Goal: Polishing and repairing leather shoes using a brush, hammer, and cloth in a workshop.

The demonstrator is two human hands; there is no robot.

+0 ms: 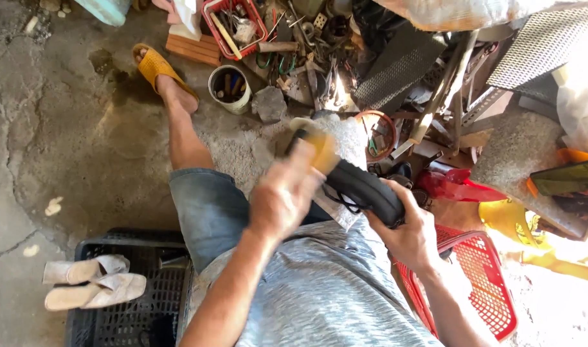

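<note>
Looks like stiff, grippy rubber: right hand [406, 234] clamps the black tube [364, 189], left hand [284, 196] pinches a yellow pad [323, 151] on it.

black tube [364, 189]; yellow pad [323, 151]; red mesh basket [480, 283]; yellow sandal [155, 67]; black crate [123, 247]; grey shirt [319, 295].

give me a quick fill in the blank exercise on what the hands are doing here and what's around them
1. The right hand grips a curved ____ rubber tube.
2. The left hand presses a ____ pad against that tube.
3. By the person's right side lies a ____ plastic basket.
4. The foot wears a ____ sandal.

Missing words: black; yellow; red; yellow
</note>
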